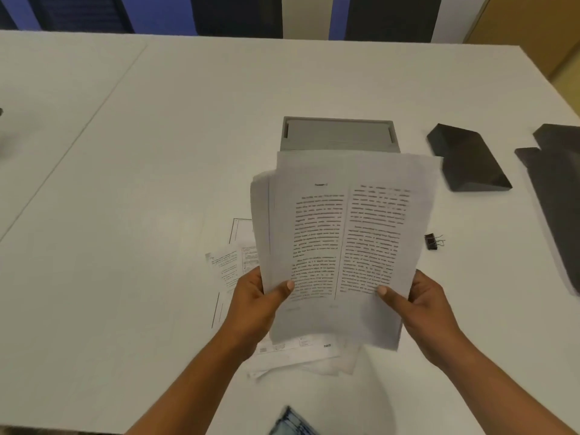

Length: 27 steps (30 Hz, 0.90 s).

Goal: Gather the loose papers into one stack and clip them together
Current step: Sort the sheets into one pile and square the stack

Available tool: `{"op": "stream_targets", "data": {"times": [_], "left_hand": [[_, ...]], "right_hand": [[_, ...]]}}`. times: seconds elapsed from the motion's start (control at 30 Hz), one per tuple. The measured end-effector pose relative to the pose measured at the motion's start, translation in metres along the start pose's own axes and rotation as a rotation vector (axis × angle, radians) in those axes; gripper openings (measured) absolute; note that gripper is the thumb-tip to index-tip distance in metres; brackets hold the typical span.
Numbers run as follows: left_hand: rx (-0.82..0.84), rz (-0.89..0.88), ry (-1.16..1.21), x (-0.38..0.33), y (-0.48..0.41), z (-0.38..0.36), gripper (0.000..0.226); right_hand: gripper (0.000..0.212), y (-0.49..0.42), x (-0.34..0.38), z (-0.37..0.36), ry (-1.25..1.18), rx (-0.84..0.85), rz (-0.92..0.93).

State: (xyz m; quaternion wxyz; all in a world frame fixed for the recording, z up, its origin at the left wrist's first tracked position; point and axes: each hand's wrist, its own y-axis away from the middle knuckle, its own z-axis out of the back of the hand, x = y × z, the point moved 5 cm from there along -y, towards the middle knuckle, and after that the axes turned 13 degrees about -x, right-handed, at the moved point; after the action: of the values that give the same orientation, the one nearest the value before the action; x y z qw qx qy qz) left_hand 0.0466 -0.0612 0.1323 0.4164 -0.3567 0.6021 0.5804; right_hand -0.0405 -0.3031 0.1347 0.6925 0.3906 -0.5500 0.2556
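Observation:
I hold a sheaf of printed papers up above the white table, its top sheet showing two columns of text. My left hand grips its lower left edge with the thumb on the front. On the lower right edge my right hand grips the same way. The sheets are fanned unevenly at the left. More loose papers lie flat on the table under and left of the sheaf. A small black binder clip lies on the table to the right of the papers.
A grey paper tray stands behind the sheaf. Two dark grey flat pieces, one beside the tray and one at the right edge, lie on the table. A seam runs across the table at the left. Denim cloth shows at the bottom.

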Motion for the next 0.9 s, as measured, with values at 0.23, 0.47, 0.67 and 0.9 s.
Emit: {"op": "stream_targets", "data": {"times": [0.23, 0.47, 0.67, 0.9], "left_hand": [[-0.108, -0.174, -0.005, -0.009, -0.002, -0.007, 0.034], [-0.067, -0.235, -0.047, 0.002, 0.003, -0.016, 0.032], [-0.024, -0.18, -0.133, 0.011, 0.0, -0.019, 0.026], [-0.036, -0.084, -0.004, 0.003, -0.004, -0.007, 0.019]], "right_hand": [[0.026, -0.005, 0.004, -0.001, 0.009, -0.049, 0.055], [0.038, -0.001, -0.011, -0.002, 0.053, -0.004, 0.058], [0.038, 0.0, -0.032, 0.002, 0.133, 0.055, 0.008], [0.029, 0.002, -0.044, 0.015, 0.141, 0.088, -0.056]]}}
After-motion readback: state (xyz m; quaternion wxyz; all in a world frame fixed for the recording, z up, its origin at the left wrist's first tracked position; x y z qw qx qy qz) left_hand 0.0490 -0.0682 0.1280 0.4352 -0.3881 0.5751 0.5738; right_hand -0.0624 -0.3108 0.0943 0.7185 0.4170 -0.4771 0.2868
